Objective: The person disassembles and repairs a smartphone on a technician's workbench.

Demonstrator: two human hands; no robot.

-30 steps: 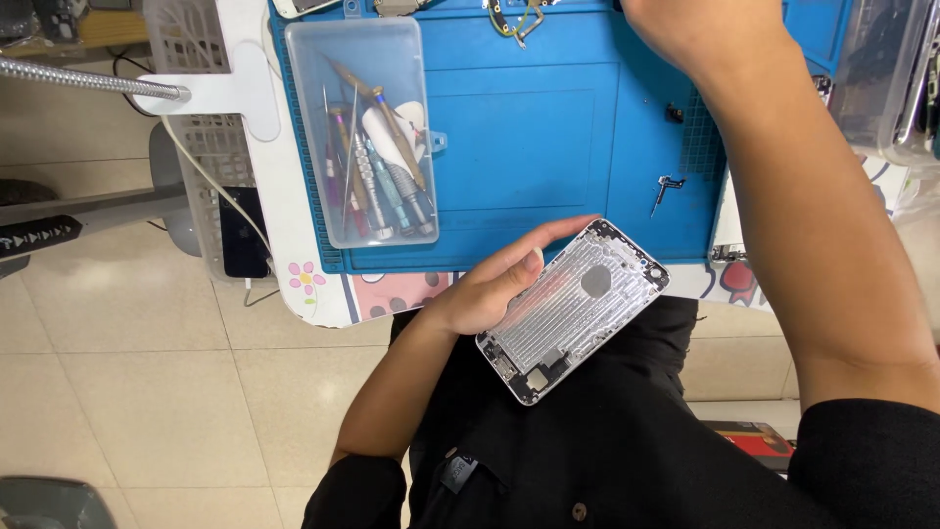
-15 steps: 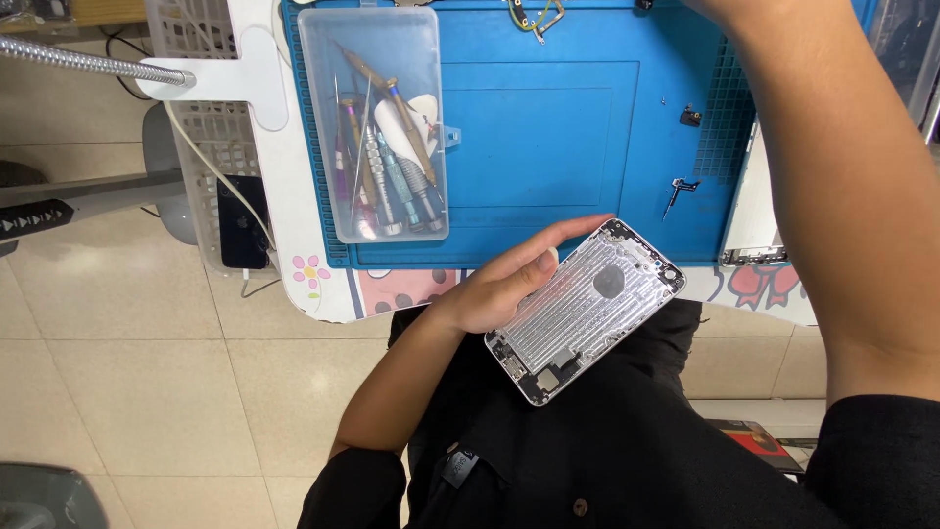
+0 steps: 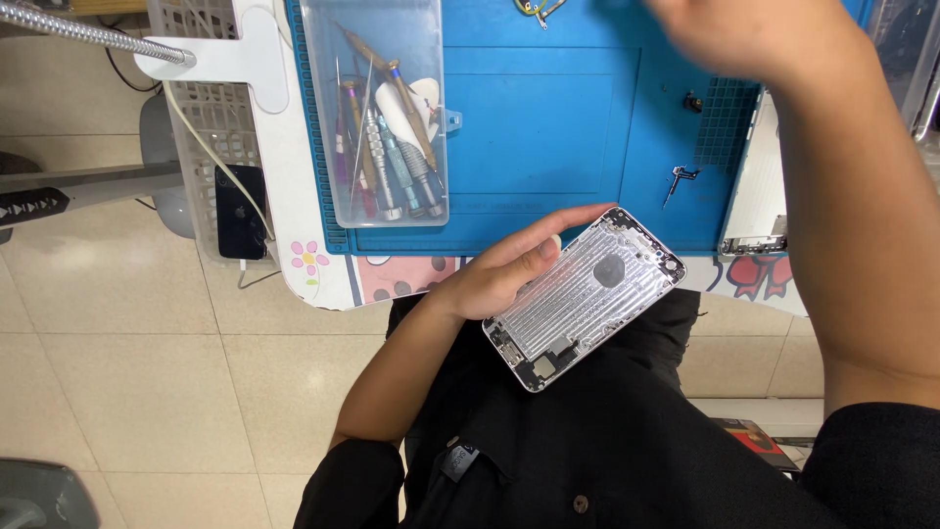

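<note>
My left hand (image 3: 511, 269) grips an opened silver phone housing (image 3: 585, 294) by its left edge, holding it tilted above my lap at the near edge of the blue work mat (image 3: 548, 127). My right hand (image 3: 744, 34) reaches out over the far right part of the mat; it is blurred and partly cut off by the top edge, so I cannot see its fingers or anything in them. A small metal bracket (image 3: 678, 179) and a tiny dark screw (image 3: 692, 101) lie on the mat below my right hand.
A clear plastic box (image 3: 377, 108) of screwdrivers and picks rests on the mat's left part. A second phone part (image 3: 759, 196) lies at the mat's right edge. A white basket (image 3: 211, 147) hangs at the table's left, with a flexible metal arm (image 3: 78, 29) above it.
The view has shifted, so the mat and box sit lower and nearer. My right hand has come into view over the far right of the mat. The left hand keeps its hold on the housing.
</note>
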